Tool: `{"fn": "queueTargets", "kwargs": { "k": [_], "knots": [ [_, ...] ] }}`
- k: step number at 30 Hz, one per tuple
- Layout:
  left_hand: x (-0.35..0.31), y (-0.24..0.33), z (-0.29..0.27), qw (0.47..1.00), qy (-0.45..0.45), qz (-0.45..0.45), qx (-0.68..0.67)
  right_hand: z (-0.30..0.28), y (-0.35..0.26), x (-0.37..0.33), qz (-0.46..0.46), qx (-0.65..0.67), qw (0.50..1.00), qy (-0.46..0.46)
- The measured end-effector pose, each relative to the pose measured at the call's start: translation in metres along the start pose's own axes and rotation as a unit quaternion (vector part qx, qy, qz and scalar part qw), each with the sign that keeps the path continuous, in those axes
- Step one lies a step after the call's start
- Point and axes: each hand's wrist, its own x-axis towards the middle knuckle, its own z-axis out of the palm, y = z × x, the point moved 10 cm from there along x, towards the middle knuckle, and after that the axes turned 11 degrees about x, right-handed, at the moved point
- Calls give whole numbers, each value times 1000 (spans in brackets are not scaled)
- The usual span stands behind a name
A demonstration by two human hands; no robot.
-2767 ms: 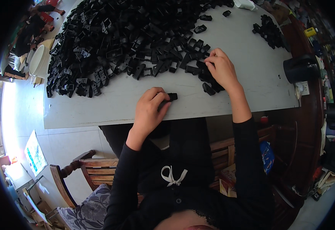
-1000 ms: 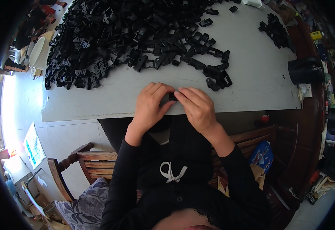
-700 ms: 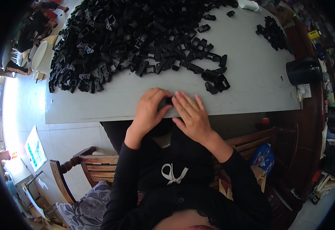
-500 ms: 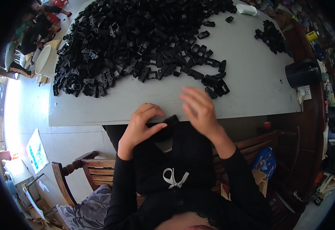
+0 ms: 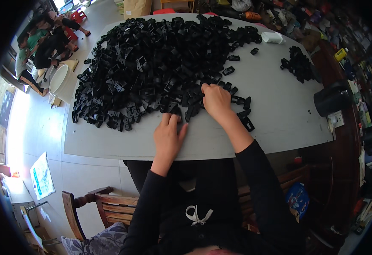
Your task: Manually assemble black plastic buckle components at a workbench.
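A large heap of small black plastic parts (image 5: pixel 139 72), many with rectangular openings, covers much of the grey table (image 5: pixel 109 144). My left hand (image 5: pixel 167 138) is at the heap's near edge, its fingers curled onto a black plastic part (image 5: pixel 176 111) and its thumb beside them. Farther right and deeper in, my right hand (image 5: pixel 217 102) reaches into the heap with bent fingers pressed together. Its fingertips are among the parts, and what they grip is hidden.
A smaller cluster of black parts (image 5: pixel 297 64) lies at the table's right, near a black kettle (image 5: pixel 331 100). A white container (image 5: pixel 272 38) stands at the back right. A wooden bench (image 5: pixel 115 208) is behind me. Several people sit at the far left beside a white bucket (image 5: pixel 60 80).
Both hands have moved forward from the table's near edge to the heap. The black part at my left hand is no longer seen above my lap. The view has tilted up.
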Motion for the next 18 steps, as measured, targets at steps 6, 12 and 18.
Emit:
{"fn": "queueTargets", "kwargs": {
  "k": [6, 12, 18],
  "knots": [
    [-1, -5, 1, 1000, -6, -15, 5, -6, 8, -5, 23, 89, 996, 8],
    [-1, -9, -2, 1000, 8, -9, -6, -34, -10, -44, -31, 147, 974, 171],
    [4, -7, -1, 1000, -3, 20, 2, -26, -37, -91, -43, 172, 958, 227]
  ]
}}
